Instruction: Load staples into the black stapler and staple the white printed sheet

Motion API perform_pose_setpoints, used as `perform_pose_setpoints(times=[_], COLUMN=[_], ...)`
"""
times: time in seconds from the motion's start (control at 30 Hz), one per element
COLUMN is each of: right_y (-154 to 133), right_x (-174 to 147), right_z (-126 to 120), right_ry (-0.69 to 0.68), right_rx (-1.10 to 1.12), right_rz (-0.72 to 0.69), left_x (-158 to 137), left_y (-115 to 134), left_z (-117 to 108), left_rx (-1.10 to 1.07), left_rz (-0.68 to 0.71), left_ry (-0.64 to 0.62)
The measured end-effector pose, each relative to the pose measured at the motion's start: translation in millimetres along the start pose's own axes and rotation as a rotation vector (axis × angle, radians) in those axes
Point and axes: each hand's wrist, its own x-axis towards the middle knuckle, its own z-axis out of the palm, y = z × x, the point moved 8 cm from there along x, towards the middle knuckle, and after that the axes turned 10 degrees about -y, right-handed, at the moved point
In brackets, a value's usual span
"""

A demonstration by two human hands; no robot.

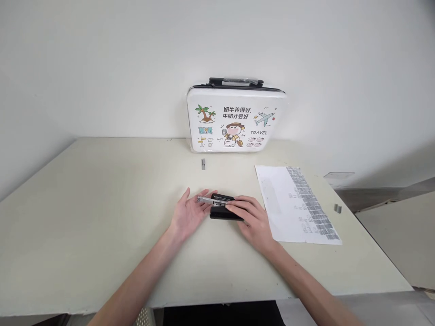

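A black stapler with its metal staple channel exposed is folded open above the table. My right hand grips it from the right, fingers closed over its hinge end. Palm up, my left hand lies on the other side with its fingers outstretched. Those fingers reach behind the channel's tip; whether they touch the stapler I cannot tell. Beyond the hands rests a small grey strip of staples.
A white case with cartoon prints and a black handle leans against the wall. Right of my hands lies a paper sheet with a grey patterned band. Small grey pieces, perhaps staples, sit near the right edge of the table.
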Motion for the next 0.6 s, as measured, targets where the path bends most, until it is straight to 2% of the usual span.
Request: perform_pose_setpoints(times=[0.13,0.3,0.6], right_y=[-11,-14,-17], right_x=[0,-1,-3], right_z=[1,2,4], right_ry=[-0.006,-0.038,-0.037], right_rx=[-0.130,-0.192,-0.265], right_rz=[-0.086,-0.090,-0.132], left_x=[2,5,2], left_y=[-11,-12,-12], left_z=[3,0,1], left_rx=[-0.045,0.039,-0.004], left_rz=[-0.066,-0.051,-0.067], left_ry=[-0.016,-0.040,-0.012])
